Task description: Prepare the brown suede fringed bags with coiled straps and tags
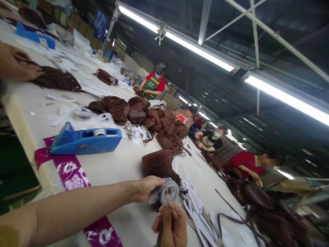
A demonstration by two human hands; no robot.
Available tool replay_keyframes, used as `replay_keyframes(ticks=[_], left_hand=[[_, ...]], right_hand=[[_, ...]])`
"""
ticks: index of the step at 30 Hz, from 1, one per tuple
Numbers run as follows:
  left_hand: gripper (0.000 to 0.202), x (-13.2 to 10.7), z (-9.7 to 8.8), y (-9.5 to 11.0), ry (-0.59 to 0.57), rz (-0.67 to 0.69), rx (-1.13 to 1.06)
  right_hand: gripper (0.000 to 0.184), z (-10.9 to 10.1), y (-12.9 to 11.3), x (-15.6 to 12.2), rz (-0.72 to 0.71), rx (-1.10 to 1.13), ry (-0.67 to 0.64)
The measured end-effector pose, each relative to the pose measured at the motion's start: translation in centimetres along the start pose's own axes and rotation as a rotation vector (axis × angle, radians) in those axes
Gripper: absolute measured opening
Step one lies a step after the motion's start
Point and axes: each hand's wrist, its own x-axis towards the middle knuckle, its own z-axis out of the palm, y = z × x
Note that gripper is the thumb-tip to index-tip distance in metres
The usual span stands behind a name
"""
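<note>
My left hand (150,187) reaches in from the lower left. Its thumb and fingers pinch a translucent greyish-white wrap (173,188) that curls into a ring. Just below, my right hand (171,223) has its fingertips pressed together at the lower end of this ring. What lies between those fingertips is too small to make out. Directly behind the wrap stands a dark brown pleated bag (158,164), with more brown material hanging at its right side. Whether the wrap is fixed to the bag is hidden by my hands.
A blue tape dispenser (87,141) sits on purple printed plastic (72,169) at left. Brown bags (164,121) are heaped mid-table. White paper strips (196,209) lie to the right. A co-worker's hand (22,63) touches another bag (58,79); several people work along the table.
</note>
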Motion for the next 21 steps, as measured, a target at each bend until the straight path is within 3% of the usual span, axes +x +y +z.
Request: replay_keyframes(ticks=[4, 7, 9, 12, 16, 21], left_hand=[[0.033, -1.0, 0.5, 1.2, -0.054, 0.016, -0.030], [0.035, -1.8, 1.0, 1.7, -0.147, -0.012, 0.005], [0.037, -2.0, 1.3, 1.7, -0.187, -0.043, 0.050], [0.035, -1.8, 1.4, 1.3, -0.152, -0.056, 0.110], [0.039, -1.2, 1.1, 0.8, -0.027, -0.025, 0.079], [0.040, -1.5, 1.0, 1.0, -0.134, -0.035, 0.126]], right_hand=[[0.036, -5.1, -1.0, 1.5, 0.312, 0.426, 0.064], [0.034, -8.4, -0.7, 2.5, 0.377, 0.522, 0.079], [0.032, -9.4, -0.6, 2.6, 0.386, 0.504, 0.038], [0.026, -8.8, -0.9, 2.0, 0.355, 0.422, -0.061], [0.028, -6.2, -2.2, 1.4, 0.242, 0.242, -0.142], [0.032, -4.3, -2.2, 2.5, 0.199, -0.038, -0.233]])
